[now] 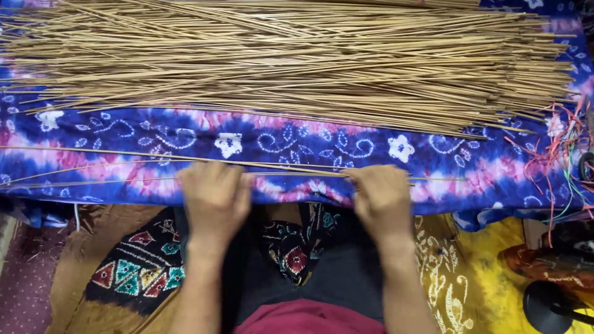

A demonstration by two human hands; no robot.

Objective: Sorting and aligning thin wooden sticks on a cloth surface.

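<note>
Here, both hands rest palm-down at the near edge of the blue tie-dye cloth (247, 139). The left hand (215, 196) and right hand (382, 199) press on a few thin sticks (297, 167) that lie lengthwise along that edge. Fingers are curled together over the sticks, apparently pinching them. For good control, keep the sticks flat and parallel. The large stick pile (291, 59) lies along the far edge, well apart from the hands.
</note>
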